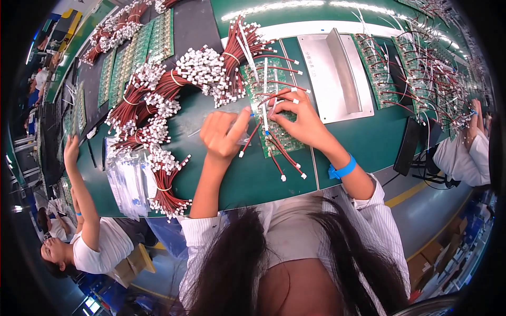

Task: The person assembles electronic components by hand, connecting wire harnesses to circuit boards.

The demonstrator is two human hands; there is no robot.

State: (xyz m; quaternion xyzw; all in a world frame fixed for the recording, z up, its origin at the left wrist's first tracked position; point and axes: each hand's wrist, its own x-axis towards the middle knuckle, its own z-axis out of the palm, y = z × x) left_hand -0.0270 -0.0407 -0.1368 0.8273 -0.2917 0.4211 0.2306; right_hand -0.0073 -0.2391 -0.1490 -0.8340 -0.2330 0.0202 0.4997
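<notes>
A green circuit board lies in front of me, with red-and-black wire cables ending in white connectors spread over it. A white strip runs lengthwise across the board. My right hand is over its right side, thumb and fingertips pinched on a red-and-black cable at the strip. Curled at the board's left edge is my left hand, its index finger pointing to the strip; a speck of blue shows at the fingertip. Whatever its fingers grip, if anything, is hidden.
Bundles of red-and-black cables are piled left of the board. Clear plastic bags lie near the front edge. A metal plate with an upright fin stands right, beyond it more wired boards. Co-workers are at both sides.
</notes>
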